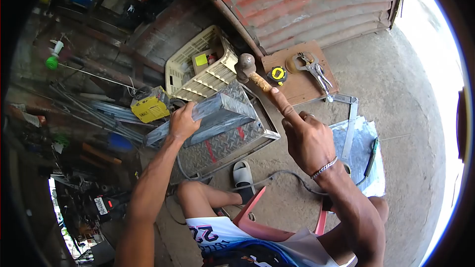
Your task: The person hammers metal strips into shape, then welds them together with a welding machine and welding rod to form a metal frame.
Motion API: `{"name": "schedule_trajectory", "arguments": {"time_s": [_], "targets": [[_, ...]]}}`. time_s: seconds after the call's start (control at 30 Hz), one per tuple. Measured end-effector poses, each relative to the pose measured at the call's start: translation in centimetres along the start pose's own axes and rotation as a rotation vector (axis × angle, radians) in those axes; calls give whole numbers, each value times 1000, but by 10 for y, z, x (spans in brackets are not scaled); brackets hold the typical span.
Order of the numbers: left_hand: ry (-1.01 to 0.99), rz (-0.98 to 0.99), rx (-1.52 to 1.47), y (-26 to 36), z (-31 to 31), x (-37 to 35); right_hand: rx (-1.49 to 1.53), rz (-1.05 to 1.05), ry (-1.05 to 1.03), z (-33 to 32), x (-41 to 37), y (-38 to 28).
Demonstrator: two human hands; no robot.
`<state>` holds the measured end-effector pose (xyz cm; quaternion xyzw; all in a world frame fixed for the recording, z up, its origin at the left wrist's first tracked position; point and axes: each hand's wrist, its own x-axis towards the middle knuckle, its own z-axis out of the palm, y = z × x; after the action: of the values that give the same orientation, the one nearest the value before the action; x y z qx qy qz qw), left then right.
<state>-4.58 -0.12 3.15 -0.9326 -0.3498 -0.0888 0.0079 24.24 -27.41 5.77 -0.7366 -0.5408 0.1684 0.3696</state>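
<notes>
My left hand (184,122) is closed on the near edge of a bent grey sheet-metal piece (227,111), which rests on a low bench topped with checker plate (225,151). In my right hand (312,143) is a hammer (260,82), its index finger stretched along the handle. The hammer's rounded metal head points away from me, raised near the far right corner of the bench, apart from the sheet-metal piece as far as I can see. Part of the handle is hidden inside my right hand.
A wooden board (299,98) bears a tape measure (278,74) and locking pliers (316,73). Right of me lie a metal square (351,128), a flat metal sheet (371,178) and a green-handled tool (372,155). Behind the bench are a cream crate (210,83) and a yellow machine (150,105). A cable (292,172) crosses the floor.
</notes>
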Motion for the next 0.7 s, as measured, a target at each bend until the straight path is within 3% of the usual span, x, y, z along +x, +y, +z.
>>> {"name": "schedule_trajectory", "arguments": {"time_s": [0.23,0.4,0.7], "targets": [[36,36,43,12,-2,-13,-7,-21,-60,-8,1,-12],[77,29,93,11,4,-8,235,47,-13,-1,5,-7],[113,-15,162,8,12,-13,165,-116,29,8,18,-44]]}}
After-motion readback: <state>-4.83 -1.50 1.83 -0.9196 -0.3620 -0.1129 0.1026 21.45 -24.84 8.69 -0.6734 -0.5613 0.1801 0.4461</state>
